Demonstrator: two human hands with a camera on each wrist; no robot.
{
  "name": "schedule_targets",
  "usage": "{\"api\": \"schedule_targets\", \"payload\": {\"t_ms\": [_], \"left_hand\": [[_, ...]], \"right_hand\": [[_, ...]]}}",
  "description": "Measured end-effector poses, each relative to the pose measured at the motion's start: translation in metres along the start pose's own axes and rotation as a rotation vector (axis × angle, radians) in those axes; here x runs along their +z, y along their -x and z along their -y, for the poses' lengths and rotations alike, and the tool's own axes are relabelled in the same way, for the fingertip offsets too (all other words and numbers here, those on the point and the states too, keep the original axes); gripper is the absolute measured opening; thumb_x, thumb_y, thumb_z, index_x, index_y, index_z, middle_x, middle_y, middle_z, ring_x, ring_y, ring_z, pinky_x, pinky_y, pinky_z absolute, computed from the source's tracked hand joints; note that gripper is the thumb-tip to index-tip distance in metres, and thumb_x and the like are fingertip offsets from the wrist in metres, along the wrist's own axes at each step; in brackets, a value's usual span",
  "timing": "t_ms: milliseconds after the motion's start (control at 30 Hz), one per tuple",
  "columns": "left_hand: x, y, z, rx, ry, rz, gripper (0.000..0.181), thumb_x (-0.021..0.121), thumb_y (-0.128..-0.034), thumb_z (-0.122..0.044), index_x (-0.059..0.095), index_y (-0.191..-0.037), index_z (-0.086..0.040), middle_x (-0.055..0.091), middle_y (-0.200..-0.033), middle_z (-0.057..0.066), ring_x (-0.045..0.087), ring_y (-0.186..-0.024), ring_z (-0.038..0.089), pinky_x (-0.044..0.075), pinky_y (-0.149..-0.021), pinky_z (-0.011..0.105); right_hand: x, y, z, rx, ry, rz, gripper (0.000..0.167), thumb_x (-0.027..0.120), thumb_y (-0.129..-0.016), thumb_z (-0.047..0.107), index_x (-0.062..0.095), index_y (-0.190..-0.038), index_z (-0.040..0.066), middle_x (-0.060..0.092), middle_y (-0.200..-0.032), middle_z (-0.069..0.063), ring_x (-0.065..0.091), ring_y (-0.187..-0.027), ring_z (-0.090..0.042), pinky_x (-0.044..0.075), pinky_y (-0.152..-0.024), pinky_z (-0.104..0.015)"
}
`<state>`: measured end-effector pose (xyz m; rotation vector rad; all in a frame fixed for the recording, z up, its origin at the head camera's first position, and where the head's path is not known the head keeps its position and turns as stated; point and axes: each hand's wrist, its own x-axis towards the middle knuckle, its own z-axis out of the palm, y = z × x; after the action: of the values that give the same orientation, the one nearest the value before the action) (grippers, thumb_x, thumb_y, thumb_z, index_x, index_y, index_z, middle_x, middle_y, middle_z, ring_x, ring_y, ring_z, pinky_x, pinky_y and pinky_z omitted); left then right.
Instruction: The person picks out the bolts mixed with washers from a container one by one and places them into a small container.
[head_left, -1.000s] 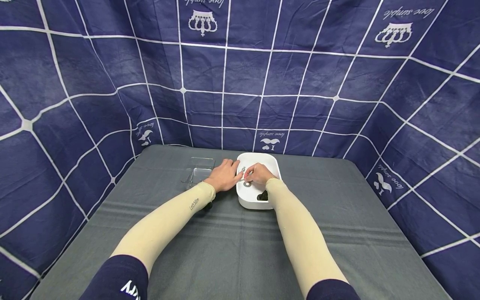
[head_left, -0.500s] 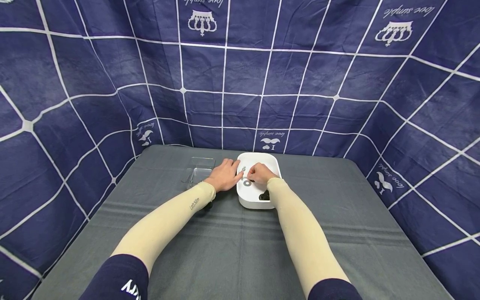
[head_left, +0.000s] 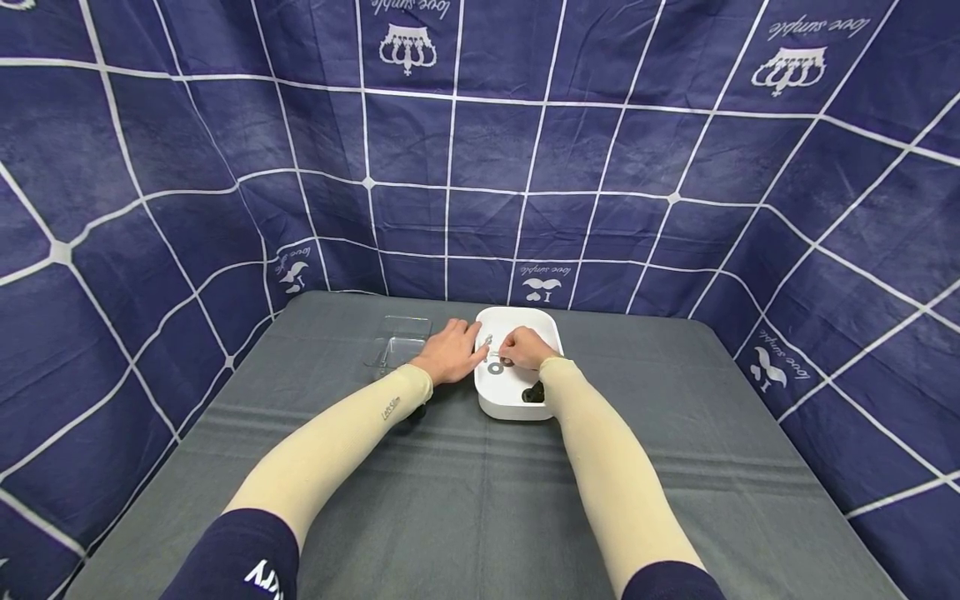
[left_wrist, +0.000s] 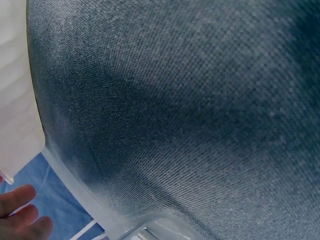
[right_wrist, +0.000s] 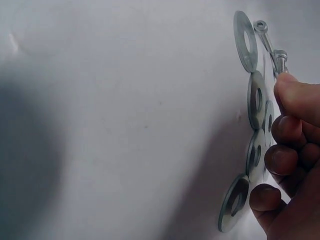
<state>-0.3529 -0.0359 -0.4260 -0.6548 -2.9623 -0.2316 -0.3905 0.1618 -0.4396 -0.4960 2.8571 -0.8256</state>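
1. Your right hand [head_left: 527, 347] pinches a bolt [right_wrist: 281, 57], upper right of its wrist view, near washers [right_wrist: 247, 62].
2. Your left hand [head_left: 452, 350], fingers extended, rests at the white tray [head_left: 513, 412].
3. You're likely picking hardware; next probably calls for lifting clear.

Head view evenly lit; wrist views shadowed.

Left hand [head_left: 450, 352]: fingers extended, at white tray's [head_left: 506, 411] left rim
Right hand [head_left: 527, 347]: pinching, over tray
Arms [head_left: 322, 454]: stretched toward tray
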Motion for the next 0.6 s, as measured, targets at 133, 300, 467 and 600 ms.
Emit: {"api": "schedule_targets", "payload": {"t_ms": [133,300,467,600], "left_hand": [[-0.001,0.000,0.000,0.001,-0.014,-0.005,0.063,0.040,-0.1045,-0.049,0.039,-0.154,-0.010,0.052,-0.140,0.017,0.044,-0.136,0.030,0.047,-0.105,0.049],[-0.004,0.001,0.000,0.006,-0.033,-0.008,0.063,0.042,-0.1039,-0.049,0.041,-0.153,-0.009,0.053,-0.139,0.017,0.046,-0.135,0.031,0.044,-0.109,0.047],[-0.006,0.000,0.000,0.020,-0.067,-0.007,0.066,0.041,-0.1027,-0.052,0.043,-0.152,-0.008,0.054,-0.138,0.017,0.046,-0.134,0.031,0.042,-0.110,0.046],[-0.007,-0.001,0.000,0.029,-0.107,-0.005,0.068,0.042,-0.1016,-0.054,0.044,-0.151,-0.008,0.054,-0.136,0.017,0.047,-0.132,0.031,0.043,-0.110,0.046]], "right_hand": [[-0.005,0.002,-0.001,-0.006,-0.010,-0.020,0.018,0.064,-0.094,0.012,0.076,-0.083,0.003,0.064,-0.072,0.002,0.052,-0.068,-0.011,0.039,-0.060,-0.021],[-0.010,0.002,-0.001,0.022,-0.097,-0.016,0.018,0.062,-0.093,0.011,0.074,-0.085,0.001,0.056,-0.066,0.002,0.047,-0.055,-0.011,0.037,-0.046,-0.023],[-0.015,-0.001,-0.002,0.056,-0.133,-0.015,0.017,0.063,-0.096,0.013,0.073,-0.088,0.002,0.055,-0.067,0.002,0.046,-0.055,-0.010,0.038,-0.048,-0.023],[-0.021,-0.002,0.000,0.010,-0.056,-0.049,0.019,0.062,-0.097,0.013,0.075,-0.092,0.000,0.064,-0.076,-0.001,0.055,-0.070,-0.012,0.046,-0.069,-0.024]]}}
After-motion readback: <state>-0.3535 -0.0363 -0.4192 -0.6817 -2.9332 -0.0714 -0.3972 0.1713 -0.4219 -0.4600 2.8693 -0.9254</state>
